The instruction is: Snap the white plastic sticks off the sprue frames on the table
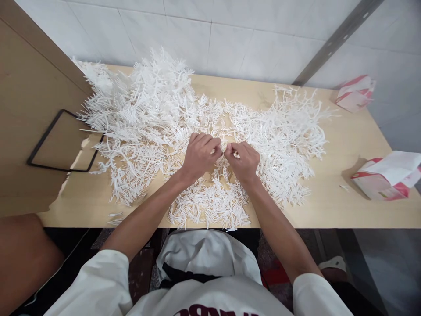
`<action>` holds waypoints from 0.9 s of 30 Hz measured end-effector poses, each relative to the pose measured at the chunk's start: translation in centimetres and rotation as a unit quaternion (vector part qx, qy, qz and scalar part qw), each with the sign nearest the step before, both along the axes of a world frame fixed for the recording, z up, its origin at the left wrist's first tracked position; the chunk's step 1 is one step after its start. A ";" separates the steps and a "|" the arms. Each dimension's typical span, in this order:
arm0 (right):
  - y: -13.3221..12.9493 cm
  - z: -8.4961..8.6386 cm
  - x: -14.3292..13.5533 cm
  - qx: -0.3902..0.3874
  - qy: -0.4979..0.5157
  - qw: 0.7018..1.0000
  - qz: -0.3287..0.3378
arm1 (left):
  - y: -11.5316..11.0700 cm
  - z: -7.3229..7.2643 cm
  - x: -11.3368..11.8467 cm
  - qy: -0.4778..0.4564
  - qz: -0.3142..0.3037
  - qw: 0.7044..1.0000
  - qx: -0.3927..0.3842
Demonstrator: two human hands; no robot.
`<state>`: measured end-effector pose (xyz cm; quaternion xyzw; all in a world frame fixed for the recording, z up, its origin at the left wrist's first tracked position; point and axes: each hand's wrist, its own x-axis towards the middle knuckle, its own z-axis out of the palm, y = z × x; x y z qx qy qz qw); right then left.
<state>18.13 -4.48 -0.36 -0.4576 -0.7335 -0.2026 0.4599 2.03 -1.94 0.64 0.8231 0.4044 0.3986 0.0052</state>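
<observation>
White branching plastic pieces cover much of the table [342,140]. A tall heap [161,94] lies at the back left, and another heap [286,127] spreads on the right. Small loose white sticks [213,202] are gathered near the front edge. Over the middle, my left hand [202,153] is closed with its fingertips pinched. Close beside it, my right hand [242,160] is also pinched, thumb against fingers. The fingertips of both hands nearly meet. Whatever lies between them is too small to make out.
A brown cardboard panel [36,101] stands at the left, with a thin black rectangular frame [44,139] against it. Two red and white paper packages [355,93] [384,177] sit at the right. A tiled wall and a metal post [338,41] rise behind.
</observation>
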 end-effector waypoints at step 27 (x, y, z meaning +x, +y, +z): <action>0.4 -0.2 0.1 -0.193 0.046 0.980 0.034 | 0.5 0.3 -0.3 0.002 -0.084 0.993 -0.079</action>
